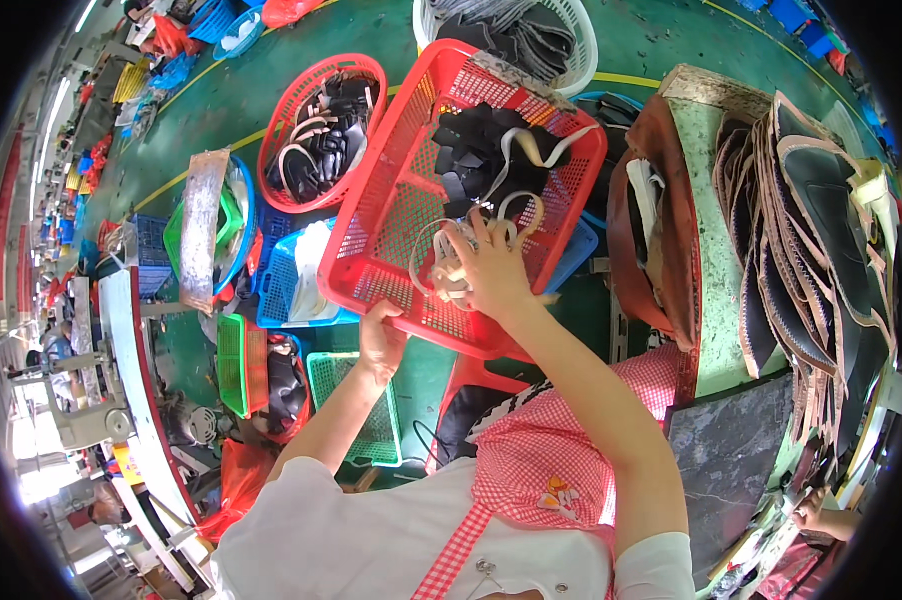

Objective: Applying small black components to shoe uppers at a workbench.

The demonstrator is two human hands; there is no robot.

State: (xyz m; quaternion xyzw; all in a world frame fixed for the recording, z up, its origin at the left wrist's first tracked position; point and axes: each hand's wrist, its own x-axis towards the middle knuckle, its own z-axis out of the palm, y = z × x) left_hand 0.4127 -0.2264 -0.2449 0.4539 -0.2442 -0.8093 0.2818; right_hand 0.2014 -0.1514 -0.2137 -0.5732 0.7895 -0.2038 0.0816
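Observation:
A red rectangular plastic basket (368, 203) tilts in front of me. My left hand (381, 345) has its fingers wrapped around the near left rim. Inside the basket, my right hand (493, 268) closes on a loose bundle of cream strips (449, 275), some looping out between the fingers. Dark pieces (471, 150), black and pointed in outline, are heaped in the far half of the basket. A further cream strip (531, 150) curls across that heap.
Beyond the basket stand a red oval basket (271, 150) with black and cream pieces and a white basket (589, 50) with dark pieces. Blue and green baskets (396, 430) lie left and below. At right, a bench holds a stack of leather-like panels (821, 220).

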